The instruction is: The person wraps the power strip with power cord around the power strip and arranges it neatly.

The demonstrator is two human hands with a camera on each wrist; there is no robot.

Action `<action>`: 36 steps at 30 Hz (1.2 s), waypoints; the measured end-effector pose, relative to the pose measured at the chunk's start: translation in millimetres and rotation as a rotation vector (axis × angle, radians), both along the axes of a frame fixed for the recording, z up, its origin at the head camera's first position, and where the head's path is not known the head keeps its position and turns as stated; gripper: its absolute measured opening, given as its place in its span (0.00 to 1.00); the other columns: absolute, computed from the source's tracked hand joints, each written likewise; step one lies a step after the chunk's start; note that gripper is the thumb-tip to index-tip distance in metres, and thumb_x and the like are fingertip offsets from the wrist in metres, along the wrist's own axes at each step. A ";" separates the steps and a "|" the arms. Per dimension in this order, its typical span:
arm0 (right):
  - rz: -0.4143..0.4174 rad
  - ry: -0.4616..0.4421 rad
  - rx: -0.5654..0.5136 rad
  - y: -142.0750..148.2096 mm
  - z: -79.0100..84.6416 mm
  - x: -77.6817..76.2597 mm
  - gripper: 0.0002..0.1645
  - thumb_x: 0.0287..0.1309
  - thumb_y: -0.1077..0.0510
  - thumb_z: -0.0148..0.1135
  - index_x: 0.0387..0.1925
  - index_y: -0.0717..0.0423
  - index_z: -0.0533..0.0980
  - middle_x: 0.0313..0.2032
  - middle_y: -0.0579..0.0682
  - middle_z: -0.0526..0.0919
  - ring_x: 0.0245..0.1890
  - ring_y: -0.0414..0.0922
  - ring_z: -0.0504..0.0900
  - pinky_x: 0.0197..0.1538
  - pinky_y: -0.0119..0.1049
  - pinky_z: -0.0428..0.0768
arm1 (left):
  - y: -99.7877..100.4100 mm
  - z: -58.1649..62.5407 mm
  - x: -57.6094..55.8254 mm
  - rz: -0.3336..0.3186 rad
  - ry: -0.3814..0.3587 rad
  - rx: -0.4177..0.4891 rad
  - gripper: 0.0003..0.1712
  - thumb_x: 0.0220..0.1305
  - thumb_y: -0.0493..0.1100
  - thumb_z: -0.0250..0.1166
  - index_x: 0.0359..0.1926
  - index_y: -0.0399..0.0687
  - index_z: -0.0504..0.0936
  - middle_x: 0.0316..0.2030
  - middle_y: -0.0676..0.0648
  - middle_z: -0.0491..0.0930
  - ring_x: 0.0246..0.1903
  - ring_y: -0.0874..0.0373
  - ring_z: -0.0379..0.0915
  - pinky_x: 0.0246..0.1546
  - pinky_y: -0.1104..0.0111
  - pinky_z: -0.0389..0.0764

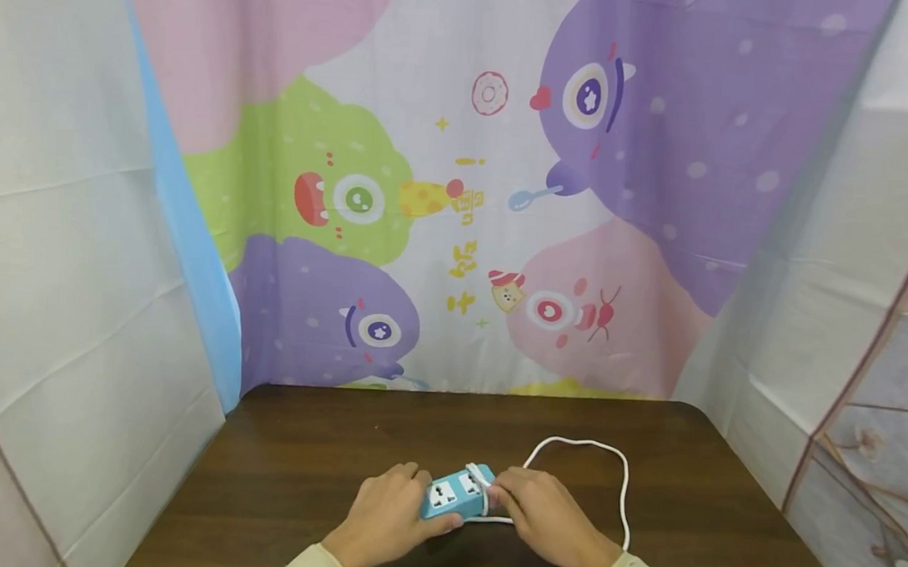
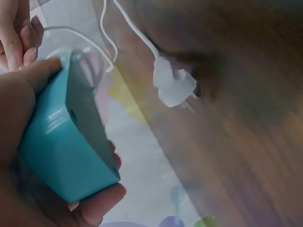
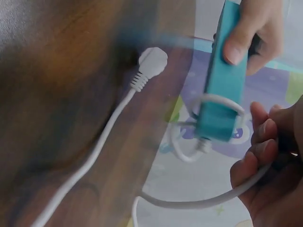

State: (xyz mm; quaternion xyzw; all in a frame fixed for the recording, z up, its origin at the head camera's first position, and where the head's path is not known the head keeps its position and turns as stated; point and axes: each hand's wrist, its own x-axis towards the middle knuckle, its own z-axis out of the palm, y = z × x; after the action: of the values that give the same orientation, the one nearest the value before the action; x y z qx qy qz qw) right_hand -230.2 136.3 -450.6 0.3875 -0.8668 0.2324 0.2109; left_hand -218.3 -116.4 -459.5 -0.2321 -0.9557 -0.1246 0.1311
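Observation:
A teal power strip (image 1: 454, 496) with white sockets is gripped at one end by my left hand (image 1: 388, 513), thumb along its near side. White cord (image 3: 220, 101) loops round the strip's other end. My right hand (image 1: 549, 517) is beside that end, and its curled fingers hold the cord (image 3: 203, 204) in the right wrist view. A longer stretch of cord (image 1: 625, 490) arcs out over the table to the right of the hand. Both wrist views show the white plug (image 2: 173, 85) on its cord against the brown tabletop; in the head view the plug is hidden.
The dark brown wooden table (image 1: 328, 438) has rounded far corners. A curtain (image 1: 452, 350) printed with cartoon monsters hangs right behind its far edge. Pale fabric panels (image 1: 85, 304) stand along the left and right sides.

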 end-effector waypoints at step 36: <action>0.554 -0.404 -0.089 31.1 -43.4 -34.4 0.09 0.68 0.63 0.63 0.37 0.46 0.85 0.33 0.39 0.85 0.37 0.28 0.79 0.40 0.28 0.80 | -18.5 -9.1 -6.7 -0.741 -0.658 0.595 0.15 0.70 0.46 0.69 0.53 0.45 0.88 0.37 0.60 0.78 0.37 0.72 0.70 0.40 0.74 0.77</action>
State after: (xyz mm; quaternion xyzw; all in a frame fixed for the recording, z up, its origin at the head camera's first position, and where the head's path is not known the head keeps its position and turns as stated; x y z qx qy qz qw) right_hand -264.6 167.4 -494.0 0.5447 -0.7418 0.3906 -0.0196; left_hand -225.0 -134.9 -468.6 -0.4535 -0.7248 -0.4915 -0.1658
